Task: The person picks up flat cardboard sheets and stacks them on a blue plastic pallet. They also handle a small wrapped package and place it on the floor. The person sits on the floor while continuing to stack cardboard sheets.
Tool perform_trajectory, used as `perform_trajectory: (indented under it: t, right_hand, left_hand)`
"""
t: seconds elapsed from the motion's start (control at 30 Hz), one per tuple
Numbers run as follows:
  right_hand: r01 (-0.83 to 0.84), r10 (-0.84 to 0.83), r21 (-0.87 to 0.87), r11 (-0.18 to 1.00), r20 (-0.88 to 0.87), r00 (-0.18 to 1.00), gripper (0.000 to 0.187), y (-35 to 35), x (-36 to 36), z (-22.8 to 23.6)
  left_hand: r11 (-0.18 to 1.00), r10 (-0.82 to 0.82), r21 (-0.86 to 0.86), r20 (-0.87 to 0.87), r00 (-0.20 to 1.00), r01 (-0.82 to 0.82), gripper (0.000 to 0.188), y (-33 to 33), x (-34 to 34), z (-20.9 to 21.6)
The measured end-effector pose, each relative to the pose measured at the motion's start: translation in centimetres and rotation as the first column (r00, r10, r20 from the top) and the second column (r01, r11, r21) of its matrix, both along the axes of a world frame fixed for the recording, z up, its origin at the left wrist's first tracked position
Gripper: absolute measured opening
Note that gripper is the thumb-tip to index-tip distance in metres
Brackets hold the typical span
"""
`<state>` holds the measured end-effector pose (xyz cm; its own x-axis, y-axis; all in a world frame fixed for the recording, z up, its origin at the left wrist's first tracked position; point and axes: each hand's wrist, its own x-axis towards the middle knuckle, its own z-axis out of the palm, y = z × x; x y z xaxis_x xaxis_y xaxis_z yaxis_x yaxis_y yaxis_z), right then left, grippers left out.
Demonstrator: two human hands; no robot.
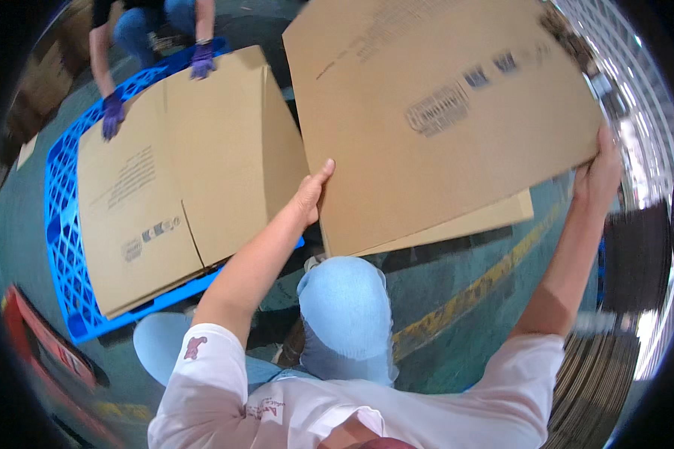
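Observation:
A large flattened cardboard box (397, 165) with dark print is held up tilted in front of me. My left hand (314, 196) grips its left edge, thumb on the near face. At its right corner my right hand (599, 173) is closed round the edge. Beneath its lower edge another cardboard panel (472, 223) shows; whether it belongs to the same box I cannot tell. To the left, flattened cardboard boxes (210, 150) lie on a blue plastic pallet (71, 254).
Across the pallet crouches a person whose purple-gloved hands (201, 61) touch the boxes' far edge. A red metal frame (49, 337) stands at lower left. Stacked cardboard (595, 382) is at lower right. A worn yellow line (464, 299) crosses the green floor.

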<state>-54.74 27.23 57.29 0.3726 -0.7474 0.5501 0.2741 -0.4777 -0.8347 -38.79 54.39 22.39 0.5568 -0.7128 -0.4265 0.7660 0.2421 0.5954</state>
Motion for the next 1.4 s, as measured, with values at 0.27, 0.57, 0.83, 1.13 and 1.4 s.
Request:
perform_trajectory:
  t: [0.27,0.57,0.83,1.13,1.4]
  right_hand:
    - [0.106,0.135,0.863,0.495,-0.197,0.971,0.045,-17.7,-15.0,-38.3]
    - [0.148,0.330,0.988,-0.045,-0.125,0.936,0.039,3.0,-6.1,-46.1]
    - [0.008,0.750,0.880,-0.475,0.400,0.527,0.030,17.4,-0.6,-44.0]
    - [-0.153,0.969,0.987,0.039,-0.075,-0.234,0.032,19.5,3.4,-44.6]
    - [0.229,0.254,0.947,0.224,-0.284,0.925,0.080,0.9,8.8,-49.8]
  left_hand:
    - [0.989,-0.033,0.147,0.171,0.985,0.008,0.030,0.5,1.9,-0.1]
    - [0.879,0.069,0.376,0.509,0.858,-0.294,0.039,13.7,5.4,5.7]
    - [0.737,-0.029,0.578,0.545,0.838,-0.351,0.034,39.4,8.2,9.2]
    - [-0.514,-0.243,0.672,0.482,0.842,-0.533,0.052,52.6,8.3,0.3]
    - [0.444,-0.887,0.802,0.458,-0.065,-0.399,0.052,32.1,2.3,-6.9]
